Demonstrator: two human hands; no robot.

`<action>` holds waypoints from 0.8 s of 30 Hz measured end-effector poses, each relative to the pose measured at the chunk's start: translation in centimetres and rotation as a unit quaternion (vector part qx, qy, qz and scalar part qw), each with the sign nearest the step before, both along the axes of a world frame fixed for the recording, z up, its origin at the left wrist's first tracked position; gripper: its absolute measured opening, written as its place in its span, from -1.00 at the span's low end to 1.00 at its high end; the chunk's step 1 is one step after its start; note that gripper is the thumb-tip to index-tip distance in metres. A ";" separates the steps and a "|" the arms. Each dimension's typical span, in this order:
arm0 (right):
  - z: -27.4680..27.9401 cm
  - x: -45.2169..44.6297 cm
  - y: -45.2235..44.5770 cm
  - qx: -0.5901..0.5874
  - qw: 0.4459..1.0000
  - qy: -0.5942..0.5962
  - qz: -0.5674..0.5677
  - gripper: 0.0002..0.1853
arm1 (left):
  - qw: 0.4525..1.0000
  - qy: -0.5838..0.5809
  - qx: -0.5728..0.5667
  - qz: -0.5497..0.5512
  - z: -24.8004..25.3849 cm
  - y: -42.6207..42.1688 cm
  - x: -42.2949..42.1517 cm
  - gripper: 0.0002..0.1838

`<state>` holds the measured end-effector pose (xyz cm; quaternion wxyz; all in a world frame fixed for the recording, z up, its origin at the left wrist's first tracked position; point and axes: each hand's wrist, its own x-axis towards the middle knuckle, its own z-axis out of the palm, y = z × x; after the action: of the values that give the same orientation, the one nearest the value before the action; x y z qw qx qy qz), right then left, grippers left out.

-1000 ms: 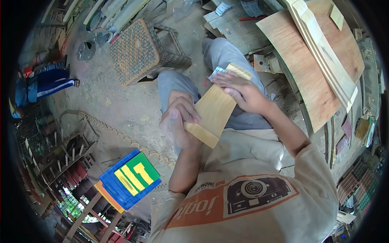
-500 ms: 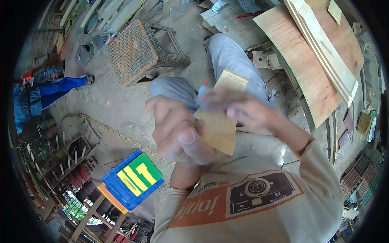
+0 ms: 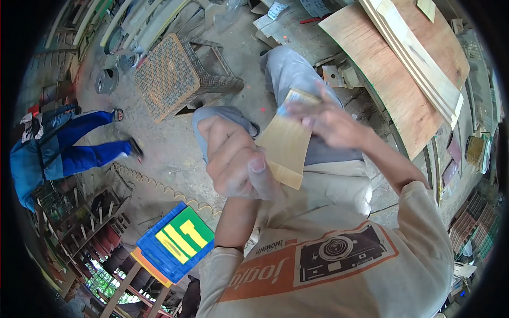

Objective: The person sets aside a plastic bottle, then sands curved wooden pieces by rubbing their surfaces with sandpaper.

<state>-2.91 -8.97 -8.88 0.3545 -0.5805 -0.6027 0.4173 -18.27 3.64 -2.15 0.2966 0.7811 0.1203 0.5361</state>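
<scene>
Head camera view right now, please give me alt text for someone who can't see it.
A person's left hand holds a flat, pale-yellow wooden board, the motion-blurred right hand over its far end. Beyond stands a brown, square-topped woven stool; at far left, another person in blue.

Wearer's hands: two, left hand (image 3: 230,159) plus right hand (image 3: 335,124). Pale wooden piece (image 3: 289,140): one. Blue pad (image 3: 283,110): one, blurred. Other person (image 3: 40,167): one. Woven stool (image 3: 167,74): one. Painted panel (image 3: 183,238): one, three main colours. Coiled hose (image 3: 154,183): one. Plywood sheet (image 3: 366,55): one. Long pale boards (image 3: 419,53): several, stacked, exact count unclear. Metal can (image 3: 107,81): one. Thin red item (image 3: 313,21): one. Printed camera (image 3: 336,252): one.
</scene>
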 end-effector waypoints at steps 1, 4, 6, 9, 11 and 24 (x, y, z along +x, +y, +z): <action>0.9 -0.8 0.1 0.015 0.993 0.112 0.013 -0.51 | 1.000 0.009 0.003 -0.010 0.1 0.4 0.2 -0.48; 3.5 -2.6 -0.6 0.108 0.982 0.153 0.022 -0.59 | 0.996 -0.005 0.076 -0.037 0.1 0.7 0.1 -0.47; -1.0 -0.6 -0.7 0.065 0.997 -0.026 -0.040 -0.59 | 0.996 -0.018 0.068 -0.052 -0.7 0.6 -0.2 -0.53; -1.5 1.6 -0.3 0.021 0.988 -0.144 -0.056 -0.59 | 0.995 -0.031 0.069 -0.072 -0.4 1.0 0.4 -0.59; 1.2 -1.9 -0.5 0.076 0.994 0.078 -0.032 -0.59 | 0.994 -0.027 0.075 -0.078 0.9 1.4 0.6 -0.59; -1.3 1.2 0.7 0.024 0.995 -0.089 -0.031 -0.54 | 0.988 0.029 0.080 -0.128 -0.2 1.1 0.3 -0.67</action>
<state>-1.67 -8.24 -10.21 0.3258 -0.6251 -0.6234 0.3383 -17.92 4.71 -2.40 0.2956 0.8268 -0.0157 0.4783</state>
